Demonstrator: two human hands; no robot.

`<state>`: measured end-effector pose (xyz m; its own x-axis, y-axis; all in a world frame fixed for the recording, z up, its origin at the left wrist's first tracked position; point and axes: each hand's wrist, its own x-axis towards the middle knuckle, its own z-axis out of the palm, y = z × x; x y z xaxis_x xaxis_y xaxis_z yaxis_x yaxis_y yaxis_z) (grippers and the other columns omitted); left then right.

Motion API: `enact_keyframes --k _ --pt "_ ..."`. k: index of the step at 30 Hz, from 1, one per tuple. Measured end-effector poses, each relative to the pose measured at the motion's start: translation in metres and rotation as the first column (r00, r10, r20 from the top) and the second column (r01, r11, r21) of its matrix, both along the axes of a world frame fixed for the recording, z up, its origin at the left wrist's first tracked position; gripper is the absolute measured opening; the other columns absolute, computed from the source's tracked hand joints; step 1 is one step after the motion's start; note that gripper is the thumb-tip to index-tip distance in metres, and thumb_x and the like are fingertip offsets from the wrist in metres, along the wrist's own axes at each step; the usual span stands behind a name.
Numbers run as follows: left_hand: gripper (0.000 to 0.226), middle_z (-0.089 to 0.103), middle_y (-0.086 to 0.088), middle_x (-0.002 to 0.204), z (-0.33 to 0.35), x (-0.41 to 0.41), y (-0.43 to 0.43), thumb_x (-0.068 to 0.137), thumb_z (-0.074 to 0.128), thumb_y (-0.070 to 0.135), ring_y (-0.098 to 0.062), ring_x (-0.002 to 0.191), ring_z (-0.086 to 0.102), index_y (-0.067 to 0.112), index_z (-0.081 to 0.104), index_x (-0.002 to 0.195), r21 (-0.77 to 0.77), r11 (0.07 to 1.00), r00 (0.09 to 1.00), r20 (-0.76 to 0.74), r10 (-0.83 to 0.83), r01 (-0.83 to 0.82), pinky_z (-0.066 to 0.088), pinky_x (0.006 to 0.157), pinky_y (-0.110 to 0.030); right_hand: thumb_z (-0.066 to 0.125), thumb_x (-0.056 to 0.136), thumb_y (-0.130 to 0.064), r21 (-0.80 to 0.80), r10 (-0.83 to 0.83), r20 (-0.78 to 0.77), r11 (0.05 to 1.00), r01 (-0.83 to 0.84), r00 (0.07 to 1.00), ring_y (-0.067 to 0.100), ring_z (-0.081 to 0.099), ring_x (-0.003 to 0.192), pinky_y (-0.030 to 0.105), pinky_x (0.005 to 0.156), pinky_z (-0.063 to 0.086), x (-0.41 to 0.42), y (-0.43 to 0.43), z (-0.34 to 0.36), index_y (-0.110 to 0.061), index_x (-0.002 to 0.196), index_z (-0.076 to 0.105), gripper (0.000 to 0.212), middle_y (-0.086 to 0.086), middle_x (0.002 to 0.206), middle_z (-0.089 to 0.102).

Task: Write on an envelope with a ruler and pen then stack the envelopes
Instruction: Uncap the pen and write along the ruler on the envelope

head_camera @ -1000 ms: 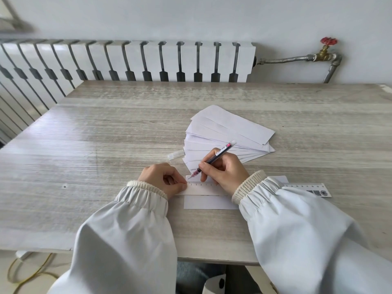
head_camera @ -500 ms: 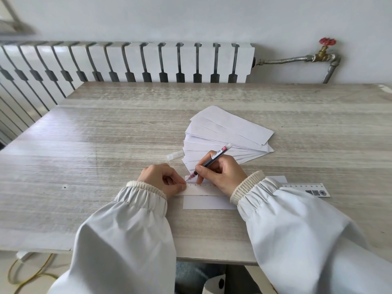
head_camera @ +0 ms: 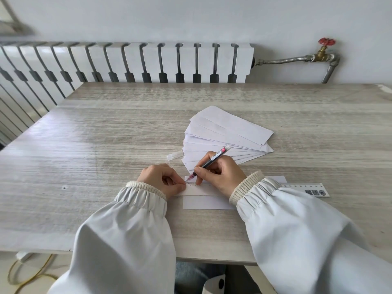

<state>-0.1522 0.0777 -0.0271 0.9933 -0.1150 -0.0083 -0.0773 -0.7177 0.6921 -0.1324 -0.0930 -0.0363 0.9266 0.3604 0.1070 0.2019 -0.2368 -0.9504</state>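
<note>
A white envelope (head_camera: 206,202) lies flat near the table's front edge. Across it rests a clear ruler (head_camera: 305,189), its right end sticking out past my right sleeve. My left hand (head_camera: 162,180) presses the ruler's left end down with its fingertips. My right hand (head_camera: 220,175) holds a dark pen (head_camera: 212,161) with a pink end, tip down at the ruler's upper edge near its left end. Just behind my hands, several white envelopes (head_camera: 227,134) lie fanned out in a loose pile.
A clear pen cap (head_camera: 174,155) lies on the grey wood-grain table (head_camera: 95,145) left of the fanned pile. A white radiator (head_camera: 127,60) runs along the wall behind the table, with a pipe and red valve (head_camera: 326,42) at right.
My right hand has slid the pen tip leftward along the ruler's edge toward my left fingers. My left hand and the ruler stay put.
</note>
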Motion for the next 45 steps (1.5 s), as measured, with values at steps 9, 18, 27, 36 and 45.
enact_keyframes --k 9,18,27,36,45 --pt "0.025 0.055 0.019 0.063 0.003 -0.001 -0.001 0.068 0.074 0.016 0.001 0.059 0.049 0.032 0.060 0.054 0.034 0.999 1.000 -0.016 0.006 -0.005 0.036 0.054 0.005 0.059 0.083 -0.008 -0.046 -0.026 0.029 0.999 0.027 0.999 0.026 0.052 0.059 0.035 0.060 0.038 -0.003 0.000 0.004 -0.020 0.068 0.054 0.020 0.000 0.057 0.062" --pt "0.015 0.054 0.018 0.064 0.003 -0.002 -0.002 0.069 0.073 0.015 0.001 0.059 0.049 0.024 0.065 0.060 0.057 0.998 1.000 -0.005 0.010 -0.010 0.037 0.056 0.006 0.057 0.082 -0.001 -0.002 -0.047 0.017 0.999 0.047 0.999 0.005 0.055 0.049 0.010 0.053 0.040 -0.002 -0.001 0.003 -0.018 0.065 0.052 0.025 -0.009 0.052 0.059" --pt "0.003 0.049 0.016 0.067 0.002 -0.011 -0.009 0.071 0.070 0.011 0.000 0.061 0.049 0.009 0.070 0.074 0.120 0.992 0.990 0.136 -0.040 0.023 0.035 0.060 0.006 0.057 0.083 -0.002 -0.004 -0.030 0.012 1.000 0.030 0.999 0.010 0.055 0.052 0.013 0.056 0.041 -0.002 -0.002 0.002 -0.016 0.067 0.052 0.021 -0.001 0.054 0.059" --pt "0.015 0.046 0.018 0.071 0.004 -0.017 -0.013 0.073 0.071 0.016 -0.008 0.070 0.051 0.020 0.074 0.087 0.136 0.987 0.986 0.136 -0.101 0.082 0.038 0.066 -0.008 0.056 0.082 0.000 -0.005 -0.011 0.021 1.000 0.011 1.000 0.016 0.055 0.054 0.021 0.060 0.043 -0.001 -0.003 0.002 -0.020 0.065 0.051 0.026 -0.002 0.055 0.059" --pt "0.013 0.049 0.019 0.070 0.001 -0.014 -0.010 0.070 0.074 0.018 0.006 0.064 0.046 0.021 0.074 0.082 0.097 0.993 0.994 0.084 -0.069 0.060 0.032 0.061 0.007 0.057 0.083 0.000 -0.033 -0.008 0.060 0.999 0.010 0.998 0.017 0.058 0.056 0.017 0.059 0.044 -0.002 -0.005 0.003 -0.016 0.069 0.052 0.021 0.012 0.066 0.065"
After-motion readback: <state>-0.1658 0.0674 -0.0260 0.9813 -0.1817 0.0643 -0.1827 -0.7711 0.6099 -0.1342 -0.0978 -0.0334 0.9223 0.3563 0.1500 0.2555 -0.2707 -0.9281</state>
